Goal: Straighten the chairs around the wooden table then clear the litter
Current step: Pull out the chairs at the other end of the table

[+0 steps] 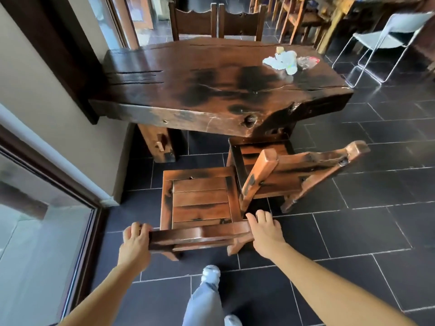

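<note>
Both forearms reach forward over a trouser leg and pale shoe, ending at the near chair [202, 208], which stands square to the wooden table [211, 90] with its seat toward the table and its backrest rail toward the person. That rail runs left to right; the left hand [135, 242] wraps its left end in a closed grip, and the right hand [264, 231] rests on its right end, fingers curled over the top. The table lies straight ahead of both hands, so a push forward looks like the next move. A second chair [294, 175] sits just beside it on the right, skewed, its back angled away from the table. Two more chairs [216, 22] stand tucked at the far side. Litter [290, 61], crumpled paper and plastic, lies on the table's far right corner. Dark floor tiles [353, 231] run throughout; a glass door [35, 231] is at left.
</note>
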Available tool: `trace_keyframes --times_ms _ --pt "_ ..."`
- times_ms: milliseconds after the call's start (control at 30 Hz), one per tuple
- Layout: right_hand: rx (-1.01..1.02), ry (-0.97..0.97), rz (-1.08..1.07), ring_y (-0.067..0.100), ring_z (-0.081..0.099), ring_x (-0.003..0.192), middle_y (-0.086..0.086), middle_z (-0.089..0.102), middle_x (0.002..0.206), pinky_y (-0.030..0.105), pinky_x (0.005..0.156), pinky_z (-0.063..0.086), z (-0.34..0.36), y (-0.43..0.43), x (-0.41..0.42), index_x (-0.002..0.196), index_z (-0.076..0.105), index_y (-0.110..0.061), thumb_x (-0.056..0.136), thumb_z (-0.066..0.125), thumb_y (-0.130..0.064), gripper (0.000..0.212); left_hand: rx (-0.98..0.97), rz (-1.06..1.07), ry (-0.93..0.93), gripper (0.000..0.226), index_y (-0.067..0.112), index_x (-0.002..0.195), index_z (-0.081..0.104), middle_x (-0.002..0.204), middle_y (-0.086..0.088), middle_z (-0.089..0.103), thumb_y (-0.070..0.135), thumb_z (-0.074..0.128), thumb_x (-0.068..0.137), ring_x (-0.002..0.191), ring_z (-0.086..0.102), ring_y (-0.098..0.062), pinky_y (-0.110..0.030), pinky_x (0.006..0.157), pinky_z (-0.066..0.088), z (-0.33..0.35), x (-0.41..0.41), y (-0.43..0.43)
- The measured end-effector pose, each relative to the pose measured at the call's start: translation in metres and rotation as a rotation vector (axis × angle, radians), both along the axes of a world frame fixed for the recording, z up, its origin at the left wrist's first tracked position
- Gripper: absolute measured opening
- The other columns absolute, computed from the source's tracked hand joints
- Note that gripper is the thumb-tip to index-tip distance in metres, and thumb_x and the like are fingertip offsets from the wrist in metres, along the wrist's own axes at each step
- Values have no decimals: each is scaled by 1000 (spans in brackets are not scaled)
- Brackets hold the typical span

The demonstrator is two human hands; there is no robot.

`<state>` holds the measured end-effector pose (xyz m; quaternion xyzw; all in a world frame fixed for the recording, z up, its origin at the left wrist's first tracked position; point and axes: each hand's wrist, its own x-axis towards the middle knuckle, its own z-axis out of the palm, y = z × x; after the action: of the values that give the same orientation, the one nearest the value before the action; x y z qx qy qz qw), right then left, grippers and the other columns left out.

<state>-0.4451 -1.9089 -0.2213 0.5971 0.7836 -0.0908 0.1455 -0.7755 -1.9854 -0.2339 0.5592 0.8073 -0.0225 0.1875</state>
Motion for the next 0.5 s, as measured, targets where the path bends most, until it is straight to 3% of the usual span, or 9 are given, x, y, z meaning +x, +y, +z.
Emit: trace_keyframes --times_ms 100,200,267,367,433,500 --pt "63 4 -31 32 33 136 11 39 143 53 111 30 -8 0 5 142 37 -19 75 73 -7 78 84 -36 -27 52 14 115 55 120 -9 48 -3 62 66 112 40 -34 -44 75 53 -9 0 -2" --pt "68 -63 24 36 49 128 15 58 129 58 99 40 -14 12 0 126 59 -14 39 94 -10 94 130 -16 9 54 14 104 59 113 -8 54 -4 67 54 102 49 -35 -42 72 51 -15 -9 1" --pt "63 -92 68 37 54 123 17 62 125 57 96 42 -20 14 0 122 63 -11 25 97 -12 103 151 -10 25 57 17 102 59 112 -6 55 -5 67 49 99 50 -34 -43 77 50 -19 -12 0" --pt "85 -97 94 38 54 123 18 62 124 56 97 39 -23 22 -2 123 63 -10 22 98 -12 106 175 -15 -14 69 20 107 59 111 -7 58 -5 68 43 98 53 -36 -46 80 48 -19 -13 5" --pt "90 -95 82 38 53 124 19 62 125 57 97 40 -17 34 -7 123 63 -9 26 98 -13 104 171 -9 -30 71 19 116 57 119 -7 55 -3 68 50 108 50 -37 -47 88 45 -14 -15 20" --pt "84 -120 68 37 36 138 20 47 142 58 107 31 -6 48 -18 138 48 -12 51 93 -17 98 135 -8 -45 68 19 126 52 129 -6 48 1 67 62 121 41 -35 -46 99 38 -7 -20 38"
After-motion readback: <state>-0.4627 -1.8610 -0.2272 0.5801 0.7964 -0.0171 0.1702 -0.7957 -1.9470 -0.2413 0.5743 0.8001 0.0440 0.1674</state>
